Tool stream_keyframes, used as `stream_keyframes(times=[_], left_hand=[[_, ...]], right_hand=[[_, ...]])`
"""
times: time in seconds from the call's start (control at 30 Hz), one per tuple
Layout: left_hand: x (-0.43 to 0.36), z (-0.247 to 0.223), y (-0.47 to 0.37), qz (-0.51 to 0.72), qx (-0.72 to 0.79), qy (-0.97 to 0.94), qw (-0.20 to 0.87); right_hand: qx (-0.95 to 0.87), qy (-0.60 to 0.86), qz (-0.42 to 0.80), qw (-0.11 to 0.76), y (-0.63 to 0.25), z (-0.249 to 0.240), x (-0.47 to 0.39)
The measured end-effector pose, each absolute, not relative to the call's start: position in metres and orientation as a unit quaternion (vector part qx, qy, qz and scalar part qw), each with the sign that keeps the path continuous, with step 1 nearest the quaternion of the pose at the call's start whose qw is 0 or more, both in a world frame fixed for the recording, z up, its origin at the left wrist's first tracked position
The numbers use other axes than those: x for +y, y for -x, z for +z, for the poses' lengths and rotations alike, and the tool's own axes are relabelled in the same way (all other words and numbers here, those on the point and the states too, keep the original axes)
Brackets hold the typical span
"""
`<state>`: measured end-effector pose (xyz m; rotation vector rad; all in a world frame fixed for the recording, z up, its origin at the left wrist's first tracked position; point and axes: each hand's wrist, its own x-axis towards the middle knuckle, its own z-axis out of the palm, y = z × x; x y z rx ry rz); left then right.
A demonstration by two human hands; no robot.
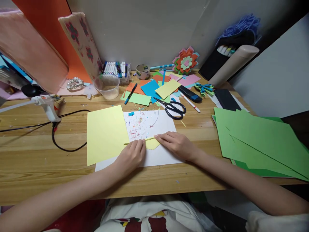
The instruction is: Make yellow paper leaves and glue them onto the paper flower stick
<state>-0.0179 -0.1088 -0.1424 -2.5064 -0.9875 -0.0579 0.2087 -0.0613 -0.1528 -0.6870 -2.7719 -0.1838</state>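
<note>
A small folded piece of yellow paper lies on a white sheet marked with coloured ink specks. My left hand presses on its left part, fingers bent and together. At its right end, my right hand has its fingertips closed on the upper folded edge. Part of the folded paper is hidden under my fingers. A larger yellow sheet lies to the left, overlapping the white one. Beyond my right hand rest black-handled scissors, blades partly apart.
Coloured paper scraps, a blue marker and a red-and-white marker lie at the back. A glue gun with its cable stands left, near a clear plastic tub. Green sheets are stacked at the right.
</note>
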Motion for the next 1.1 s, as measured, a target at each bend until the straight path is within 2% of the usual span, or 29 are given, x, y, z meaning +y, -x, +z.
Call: stream_keyframes(times=[0.4, 0.73, 0.8, 0.97, 1.1], left_hand=[[-0.134, -0.136, 0.016, 0.064, -0.448, 0.860, 0.234], [-0.140, -0.145, 0.025, 0.028, -0.451, 0.857, 0.249], [-0.136, -0.139, 0.026, 0.033, -0.457, 0.864, 0.209], [-0.105, -0.110, 0.018, 0.071, -0.516, 0.853, 0.020], [-0.071, -0.096, 0.006, 0.033, -0.569, 0.816, -0.096]], right_hand=[[-0.955, 0.256, -0.035, 0.143, -0.207, -0.153, -0.066], [-0.952, 0.268, -0.047, 0.142, -0.208, -0.154, -0.067], [-0.946, 0.284, -0.029, 0.156, -0.210, -0.156, -0.069], [-0.937, 0.303, -0.019, 0.175, -0.213, -0.159, -0.071], [-0.940, 0.298, -0.025, 0.164, -0.211, -0.159, -0.071]])
